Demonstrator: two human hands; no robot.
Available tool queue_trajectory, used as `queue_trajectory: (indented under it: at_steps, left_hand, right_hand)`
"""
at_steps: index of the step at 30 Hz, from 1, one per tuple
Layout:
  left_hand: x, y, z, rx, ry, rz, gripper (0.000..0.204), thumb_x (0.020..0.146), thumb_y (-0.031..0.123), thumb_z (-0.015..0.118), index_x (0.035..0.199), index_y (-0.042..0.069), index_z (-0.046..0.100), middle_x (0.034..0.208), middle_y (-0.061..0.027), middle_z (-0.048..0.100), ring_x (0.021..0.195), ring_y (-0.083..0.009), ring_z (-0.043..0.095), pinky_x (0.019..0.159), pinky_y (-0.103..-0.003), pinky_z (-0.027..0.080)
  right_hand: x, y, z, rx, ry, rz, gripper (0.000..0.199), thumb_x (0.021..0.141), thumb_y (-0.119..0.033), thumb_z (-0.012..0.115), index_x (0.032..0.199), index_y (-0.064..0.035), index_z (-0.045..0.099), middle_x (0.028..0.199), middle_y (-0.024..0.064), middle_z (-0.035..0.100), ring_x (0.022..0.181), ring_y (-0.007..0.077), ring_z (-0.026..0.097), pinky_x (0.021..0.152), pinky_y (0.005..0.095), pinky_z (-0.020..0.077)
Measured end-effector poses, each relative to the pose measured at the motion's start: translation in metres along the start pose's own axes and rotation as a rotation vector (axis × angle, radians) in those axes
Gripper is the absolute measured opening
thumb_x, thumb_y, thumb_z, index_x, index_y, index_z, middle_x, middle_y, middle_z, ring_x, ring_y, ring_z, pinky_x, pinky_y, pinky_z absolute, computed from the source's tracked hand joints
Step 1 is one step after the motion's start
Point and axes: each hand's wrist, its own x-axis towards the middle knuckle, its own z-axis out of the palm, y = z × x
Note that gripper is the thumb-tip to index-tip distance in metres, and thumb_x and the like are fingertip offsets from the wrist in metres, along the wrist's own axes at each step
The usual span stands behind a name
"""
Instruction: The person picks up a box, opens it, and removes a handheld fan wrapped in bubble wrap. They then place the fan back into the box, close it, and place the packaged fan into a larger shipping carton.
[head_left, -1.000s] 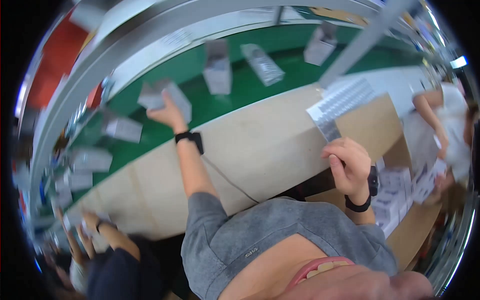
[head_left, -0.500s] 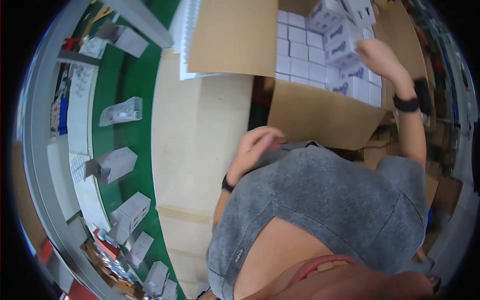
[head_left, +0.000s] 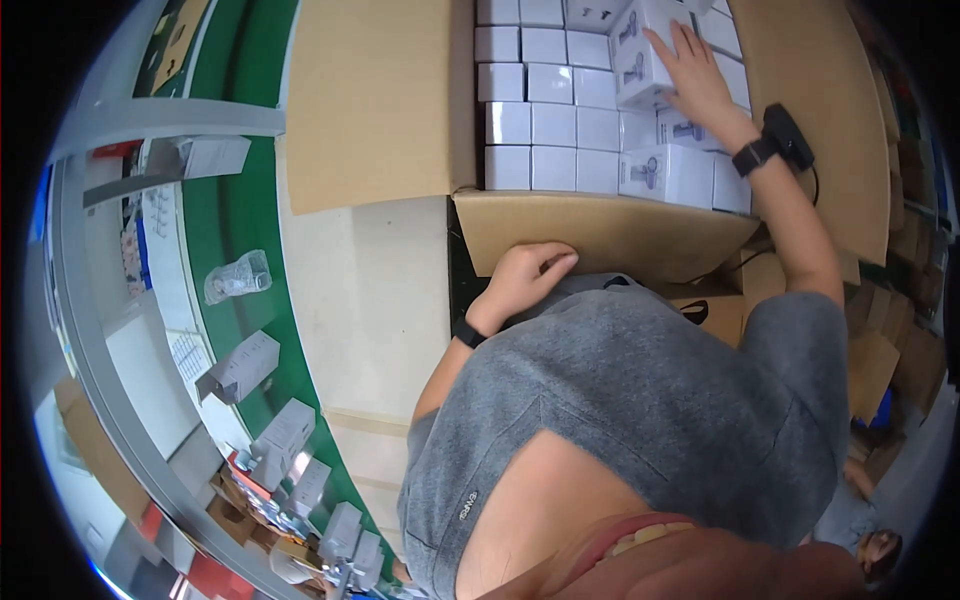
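Observation:
A large open cardboard carton (head_left: 610, 225) stands before me, packed with rows of small white boxes (head_left: 552, 127). My right hand (head_left: 695, 85) reaches in at the right side. Its fingers lie spread on a larger-looking white box (head_left: 640, 62) with printed pictures, which sits higher than the rows around it. Close to my body, my left hand (head_left: 525, 278) rests in front of the near flap. Its thumb and fingertips come together in a loose curl, with nothing visible in them. A dark band circles each wrist.
To the left runs a pale tabletop (head_left: 370, 310), then a green belt (head_left: 235, 210) carrying several white boxes and a clear plastic-wrapped item (head_left: 240, 277). A grey metal frame (head_left: 180, 118) crosses the far left. Another person (head_left: 860, 515) shows at the lower right.
My right hand has moved onto the printed white box, its fingers now spread. The view has shifted, so the carton sits farther left. My left hand stays near the near flap.

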Motion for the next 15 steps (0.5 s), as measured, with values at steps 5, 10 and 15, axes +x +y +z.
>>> queue_trajectory:
  at_steps: [5, 10, 15]
  left_hand:
    - [-0.065, -0.006, -0.068, -0.126, 0.557, -0.060, 0.024, 0.085, 0.021, 0.056, 0.098, 0.001, 0.059, 0.083, -0.0079, 0.063, 0.078, -0.0149, 0.060, 0.069, -0.026, 0.047]
    - [-0.263, -0.098, -0.142, -0.123, 2.078, -0.381, 0.036, 0.081, 0.030, 0.060, 0.097, -0.002, 0.053, 0.088, -0.0113, 0.059, 0.078, -0.0172, 0.055, 0.071, -0.030, 0.045]
    - [-0.405, -0.137, -0.143, 0.457, 2.841, -1.050, 0.079, 0.064, 0.038, 0.075, 0.117, -0.007, 0.037, 0.110, -0.0206, 0.049, 0.096, -0.0290, 0.049, 0.083, -0.037, 0.040]
  right_hand:
    - [0.007, 0.026, 0.027, 0.225, -0.027, -0.110, 0.081, 0.063, -0.006, 0.066, 0.133, -0.0061, 0.027, 0.134, 0.0214, 0.031, 0.125, 0.0383, 0.026, 0.104, 0.0457, 0.0210]
    - [0.032, 0.053, 0.009, 0.145, -0.314, -0.023, 0.091, 0.062, -0.027, 0.072, 0.132, 0.0048, 0.024, 0.135, 0.0260, 0.027, 0.128, 0.0371, 0.020, 0.107, 0.0418, 0.0151]
    - [0.133, 0.039, -0.010, 0.319, -0.198, -0.331, 0.067, 0.074, -0.019, 0.065, 0.129, 0.0018, 0.033, 0.126, 0.0238, 0.041, 0.118, 0.0353, 0.039, 0.099, 0.0395, 0.0301]
